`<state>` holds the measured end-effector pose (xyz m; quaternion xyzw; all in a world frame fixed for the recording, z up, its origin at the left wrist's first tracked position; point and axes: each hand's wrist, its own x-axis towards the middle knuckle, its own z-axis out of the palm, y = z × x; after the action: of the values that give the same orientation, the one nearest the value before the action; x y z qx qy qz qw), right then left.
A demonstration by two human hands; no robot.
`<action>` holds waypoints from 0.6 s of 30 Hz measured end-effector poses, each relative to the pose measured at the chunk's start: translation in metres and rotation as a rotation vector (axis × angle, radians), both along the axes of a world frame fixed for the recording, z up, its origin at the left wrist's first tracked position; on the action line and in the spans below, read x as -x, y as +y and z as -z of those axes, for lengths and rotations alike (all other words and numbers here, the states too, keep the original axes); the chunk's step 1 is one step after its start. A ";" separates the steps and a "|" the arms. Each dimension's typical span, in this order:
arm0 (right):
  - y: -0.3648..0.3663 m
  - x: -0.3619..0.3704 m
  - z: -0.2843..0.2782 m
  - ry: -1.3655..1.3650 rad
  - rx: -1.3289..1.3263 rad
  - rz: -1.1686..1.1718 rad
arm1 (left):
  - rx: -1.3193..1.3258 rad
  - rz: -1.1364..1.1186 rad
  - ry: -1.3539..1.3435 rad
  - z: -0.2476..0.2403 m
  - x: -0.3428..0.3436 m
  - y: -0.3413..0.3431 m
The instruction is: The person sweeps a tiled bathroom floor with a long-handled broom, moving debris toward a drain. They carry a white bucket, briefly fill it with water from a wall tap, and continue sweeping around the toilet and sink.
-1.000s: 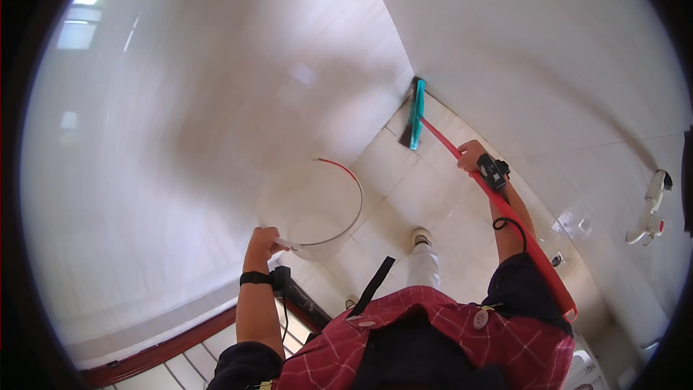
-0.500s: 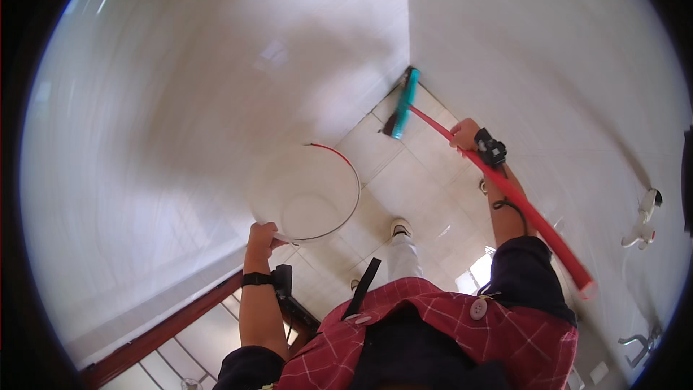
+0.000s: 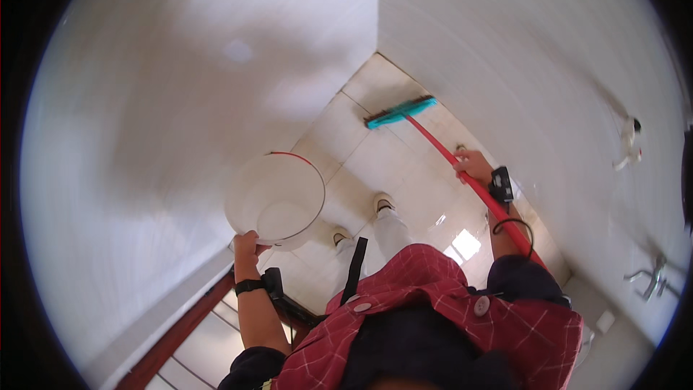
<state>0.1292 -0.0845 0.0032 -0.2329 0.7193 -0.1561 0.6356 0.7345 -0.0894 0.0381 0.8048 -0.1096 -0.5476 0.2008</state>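
Observation:
My left hand [image 3: 249,244] is closed on the near rim of a white bucket [image 3: 239,198], which is tilted so that its inside faces me. Nothing shows in the part of the bucket I can see. Part of the rim carries a red strip. My right hand [image 3: 473,165] grips the red handle of a broom [image 3: 430,138]. The turquoise broom head [image 3: 401,113] lies low over the pale tiles, with its dark brown bristles along the far side. The handle's upper end runs back along my right forearm, its end hidden by my sleeve.
Pale walls meet in a corner [image 3: 377,51] ahead. On the right wall are a white fitting [image 3: 629,146] and a metal tap [image 3: 653,278]. My shoe [image 3: 383,203] stands on the tiled floor [image 3: 354,166]. A dark red frame edge [image 3: 180,336] runs at lower left.
The broom head has come out of the corner toward me and turned more crosswise. The bucket has shifted left with my left hand, and the view has moved.

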 end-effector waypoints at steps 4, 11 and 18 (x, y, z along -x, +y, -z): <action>-0.061 -0.024 -0.019 -0.063 0.107 -0.056 | -0.090 0.060 -0.086 0.014 0.001 -0.021; -0.218 -0.036 0.092 0.018 0.193 -0.099 | -0.006 0.098 -0.142 0.011 0.013 -0.055; -0.064 0.051 0.061 0.258 0.220 -0.372 | 0.006 0.025 -0.055 0.049 0.020 -0.062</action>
<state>0.0782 -0.1483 -0.0582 -0.4468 0.7180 -0.0828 0.5272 0.7145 -0.1511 -0.0105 0.8175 -0.1265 -0.5277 0.1932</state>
